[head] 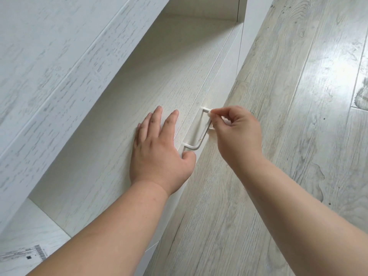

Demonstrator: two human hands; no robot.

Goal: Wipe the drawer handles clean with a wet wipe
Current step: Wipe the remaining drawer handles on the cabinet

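Note:
A white U-shaped drawer handle [197, 136] juts from the front of a pale wood-grain drawer [211, 76]. My right hand [237, 130] pinches a small wadded white wet wipe [210, 114] against the far end of the handle bar. My left hand [159, 150] rests flat on the top surface above the drawer [127, 108], fingers straight, thumb hooked over the front edge close to the handle's near post.
The unit sits in a recess under a whitewashed wood panel [49, 66]. Light grey wood-plank floor [298, 116] fills the right side. A barcode label [25, 254] lies on the lower shelf at bottom left.

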